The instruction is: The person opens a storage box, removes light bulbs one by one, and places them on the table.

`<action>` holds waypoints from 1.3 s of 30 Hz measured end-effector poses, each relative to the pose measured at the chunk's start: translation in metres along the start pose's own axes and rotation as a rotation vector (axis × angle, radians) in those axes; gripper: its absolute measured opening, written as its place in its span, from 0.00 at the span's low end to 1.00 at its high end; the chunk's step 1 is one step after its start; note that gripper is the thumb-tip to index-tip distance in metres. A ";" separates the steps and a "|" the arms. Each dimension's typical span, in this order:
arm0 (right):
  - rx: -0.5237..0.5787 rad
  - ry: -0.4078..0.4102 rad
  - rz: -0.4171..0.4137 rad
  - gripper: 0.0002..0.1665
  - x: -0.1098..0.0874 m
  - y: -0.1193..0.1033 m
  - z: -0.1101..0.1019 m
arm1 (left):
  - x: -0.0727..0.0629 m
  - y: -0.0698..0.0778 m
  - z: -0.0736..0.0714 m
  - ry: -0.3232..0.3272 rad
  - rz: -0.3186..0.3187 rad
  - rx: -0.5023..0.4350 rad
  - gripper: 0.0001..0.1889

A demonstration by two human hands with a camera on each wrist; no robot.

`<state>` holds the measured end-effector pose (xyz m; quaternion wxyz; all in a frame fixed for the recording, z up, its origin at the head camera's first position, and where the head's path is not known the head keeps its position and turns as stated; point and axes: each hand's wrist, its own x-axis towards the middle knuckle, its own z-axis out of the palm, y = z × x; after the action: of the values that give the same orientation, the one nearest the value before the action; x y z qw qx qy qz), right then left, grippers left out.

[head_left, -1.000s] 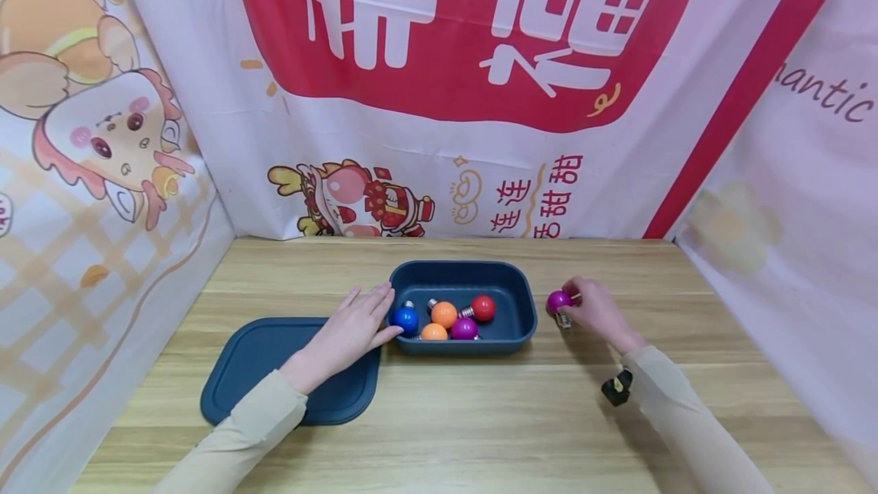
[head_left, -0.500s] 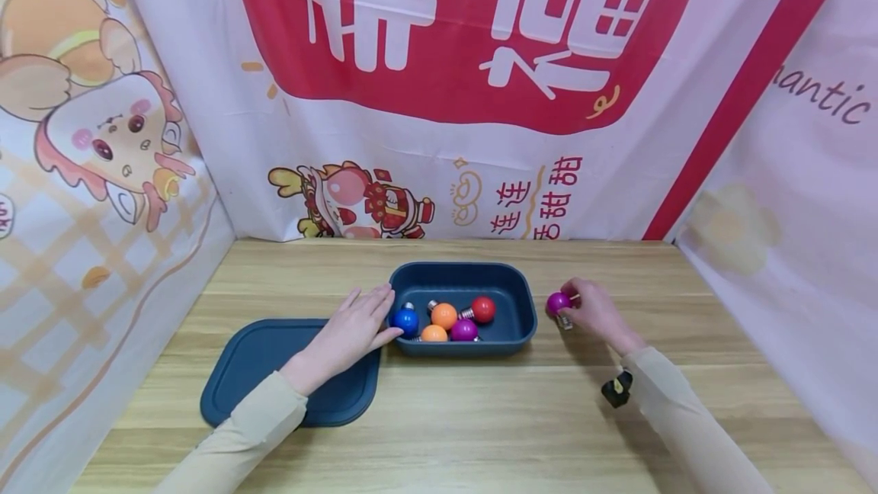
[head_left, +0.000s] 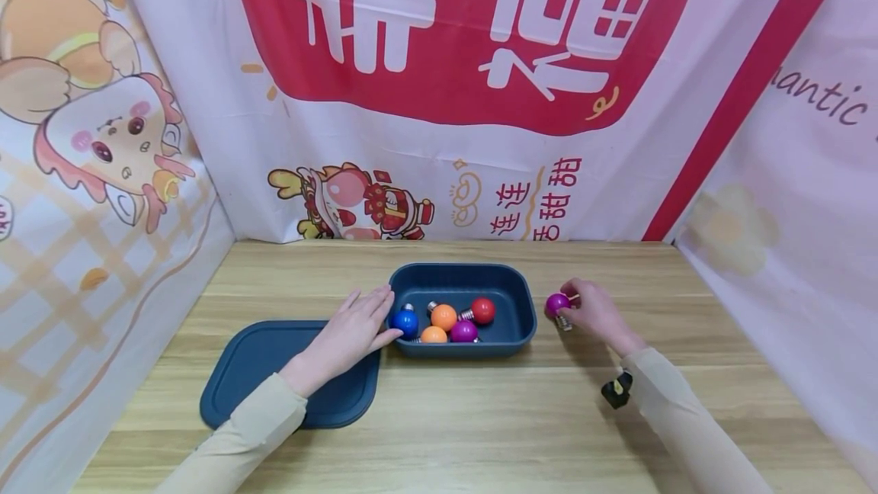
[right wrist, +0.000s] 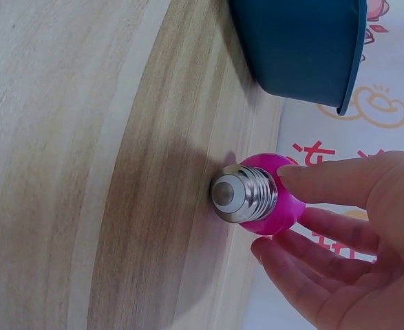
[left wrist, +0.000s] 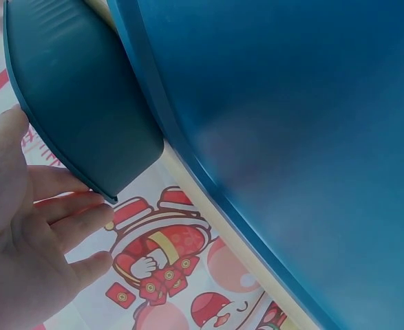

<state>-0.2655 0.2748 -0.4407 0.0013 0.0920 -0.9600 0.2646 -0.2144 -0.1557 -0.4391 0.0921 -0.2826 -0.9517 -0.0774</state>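
Observation:
A dark blue rectangular box [head_left: 514, 345] stands on the wooden table. Inside it lie a blue light bulb [head_left: 405, 322], two orange bulbs [head_left: 443, 317], a purple bulb [head_left: 464, 331] and a red bulb [head_left: 483, 310]. My left hand [head_left: 357, 330] rests at the box's left end, fingers straight along the rim; the left wrist view shows the fingertips right at the rim. To the right of the box, my right hand [head_left: 598, 315] holds another purple bulb [right wrist: 276, 212] between thumb and fingers. Its metal screw base [right wrist: 246, 194] points toward the right wrist camera, close over the tabletop.
A flat dark blue lid [head_left: 274, 372] lies left of the box, partly under the left forearm. A printed cloth [head_left: 466, 113] hangs behind the table's back edge, with patterned cloths at both sides. A black wrist device [head_left: 616, 389] sits by the right cuff.
Hardly anything differs. The purple bulb in my right hand has tilted very slightly; the left hand stays at the box's end.

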 end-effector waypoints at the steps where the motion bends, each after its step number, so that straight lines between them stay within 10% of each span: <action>1: 0.001 0.000 -0.002 0.20 0.000 0.000 0.000 | 0.000 0.000 0.000 0.001 0.001 0.000 0.37; 39: 0.014 0.007 -0.045 0.17 -0.002 -0.005 0.006 | 0.000 0.001 -0.002 -0.003 -0.008 -0.006 0.36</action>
<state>-0.2622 0.2676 -0.4435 0.0098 0.1126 -0.9558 0.2714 -0.2133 -0.1552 -0.4375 0.0896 -0.2790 -0.9528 -0.0801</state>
